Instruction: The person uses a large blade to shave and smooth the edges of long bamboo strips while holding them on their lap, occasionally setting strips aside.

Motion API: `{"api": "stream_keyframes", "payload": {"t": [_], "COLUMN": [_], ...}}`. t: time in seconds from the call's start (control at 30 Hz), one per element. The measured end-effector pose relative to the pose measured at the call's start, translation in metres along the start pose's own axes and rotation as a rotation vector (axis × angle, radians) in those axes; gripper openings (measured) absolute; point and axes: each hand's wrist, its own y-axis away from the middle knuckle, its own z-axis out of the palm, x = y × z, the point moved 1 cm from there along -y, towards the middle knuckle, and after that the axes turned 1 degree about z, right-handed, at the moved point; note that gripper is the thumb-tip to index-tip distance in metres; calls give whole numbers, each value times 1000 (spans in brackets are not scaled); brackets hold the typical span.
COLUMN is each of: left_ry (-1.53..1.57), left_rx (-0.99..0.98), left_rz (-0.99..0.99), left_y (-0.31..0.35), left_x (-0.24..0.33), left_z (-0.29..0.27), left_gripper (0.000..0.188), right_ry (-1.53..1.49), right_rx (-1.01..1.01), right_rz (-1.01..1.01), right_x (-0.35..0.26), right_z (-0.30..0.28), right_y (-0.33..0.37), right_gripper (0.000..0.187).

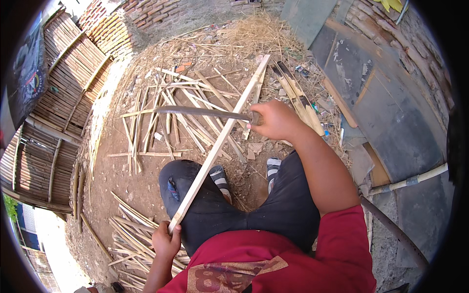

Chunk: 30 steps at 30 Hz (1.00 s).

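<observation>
A long pale strip of split bamboo or wood slants from beside my left thigh up and away to the far right. My left hand is closed round its near end. In my right hand is the handle of a machete, whose dark, slightly curved blade points left and crosses over the strip. Whether the blade touches the strip I cannot tell. Another pale strip lies partly behind the long one at its far end.
Split strips lie scattered on the dirt ahead, and a second pile is by my left side. Dark-stained split bamboo pieces lie at the far right. Dark boards are on the right, a bamboo slat panel on the left.
</observation>
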Motion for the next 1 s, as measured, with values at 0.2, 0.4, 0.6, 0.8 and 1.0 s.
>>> {"api": "stream_keyframes", "payload": {"t": [0.2, 0.4, 0.6, 0.8, 1.0], "left_ry": [-11, -56, -27, -82, -37], "left_rx": [79, 95, 135, 90, 125], "left_rz": [1, 1, 30, -31, -12], "left_y": [8, 9, 5, 14, 5], "left_x": [-14, -8, -21, -6, -10], "left_z": [28, 29, 39, 22, 35], "left_gripper": [38, 38, 39, 43, 42], "right_ry": [152, 233, 275, 203, 150], "right_rx": [-337, -216, -494, -286, -311], "right_rz": [-22, 32, 57, -63, 165], "right_x": [-10, -6, -15, -27, -7], "right_z": [31, 37, 45, 51, 38], "right_y": [-10, -10, -23, -15, -18], "right_gripper": [24, 27, 43, 37, 31]}}
